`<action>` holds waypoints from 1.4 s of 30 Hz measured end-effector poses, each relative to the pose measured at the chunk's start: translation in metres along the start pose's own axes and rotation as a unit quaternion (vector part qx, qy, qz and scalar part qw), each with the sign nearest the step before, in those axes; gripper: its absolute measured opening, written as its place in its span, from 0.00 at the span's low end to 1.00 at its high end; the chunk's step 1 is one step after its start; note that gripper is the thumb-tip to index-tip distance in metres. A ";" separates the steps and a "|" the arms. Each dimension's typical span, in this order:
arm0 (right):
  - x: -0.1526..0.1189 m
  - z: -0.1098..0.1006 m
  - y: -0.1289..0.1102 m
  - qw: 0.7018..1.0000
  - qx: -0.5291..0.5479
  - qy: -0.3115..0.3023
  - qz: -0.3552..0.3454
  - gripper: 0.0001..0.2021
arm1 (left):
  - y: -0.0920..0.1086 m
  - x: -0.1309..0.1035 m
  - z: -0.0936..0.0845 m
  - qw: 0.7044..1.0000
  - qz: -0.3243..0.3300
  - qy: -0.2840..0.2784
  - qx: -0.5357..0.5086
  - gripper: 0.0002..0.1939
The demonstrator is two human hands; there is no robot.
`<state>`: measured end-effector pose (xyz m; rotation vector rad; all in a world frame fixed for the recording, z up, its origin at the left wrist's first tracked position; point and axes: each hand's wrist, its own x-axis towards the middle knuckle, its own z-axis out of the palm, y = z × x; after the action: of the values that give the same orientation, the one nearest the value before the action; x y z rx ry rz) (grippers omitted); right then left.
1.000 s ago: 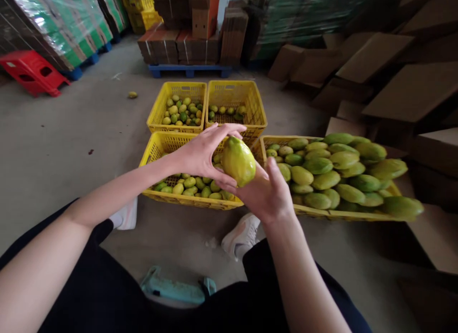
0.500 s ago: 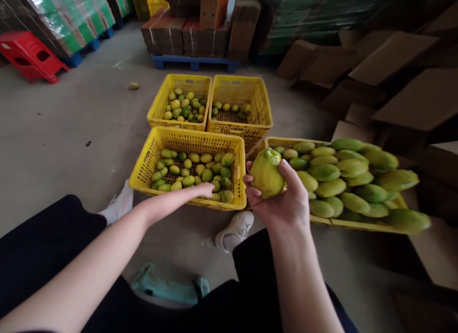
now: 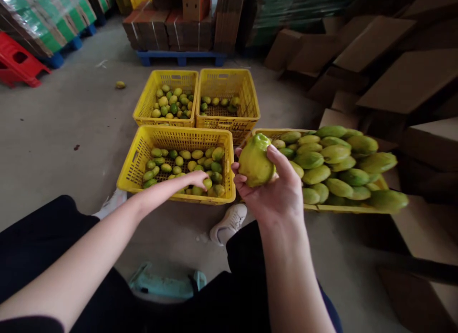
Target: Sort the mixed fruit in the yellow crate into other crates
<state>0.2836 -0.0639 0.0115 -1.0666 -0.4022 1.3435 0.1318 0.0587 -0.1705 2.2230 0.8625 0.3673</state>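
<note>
Yellow-green fruit upright in the right hand, left hand down in the crate

The person's right hand (image 3: 275, 194) holds the yellow-green fruit (image 3: 255, 162), thumb on one side and fingers on the other. Its long axis runs nearly upright, the green end on top and leaning slightly right. It sits raised at the gap between the near yellow crate (image 3: 179, 136) and the heaped crate (image 3: 383, 184). The left hand (image 3: 198, 179) is lower and to its left, inside the near crate's front right part, fingers against a small green fruit (image 3: 207, 183); whether they have closed on it, one cannot tell. For that small fruit, the left hand is nearer
</note>
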 end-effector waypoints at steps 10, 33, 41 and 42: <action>0.015 0.020 0.022 0.999 -0.019 0.043 0.011 0.21 | 0.055 -0.071 -0.205 0.976 0.032 0.186 -0.106 0.30; 0.020 0.085 0.117 0.852 -0.357 -0.010 -0.383 0.20 | 0.038 -0.136 -0.131 0.900 0.155 0.402 -0.068 0.24; 0.017 0.100 0.120 0.828 -0.356 -0.026 -0.432 0.20 | 0.037 -0.149 -0.140 0.889 0.192 0.414 -0.044 0.26; 0.017 0.103 0.121 0.825 -0.356 -0.025 -0.438 0.20 | 0.036 -0.150 -0.142 0.887 0.195 0.417 -0.042 0.26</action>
<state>0.1375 -0.0243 -0.0387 -1.1993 -1.3272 0.3601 -0.0303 0.0118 -0.0454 2.1245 0.7632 1.6031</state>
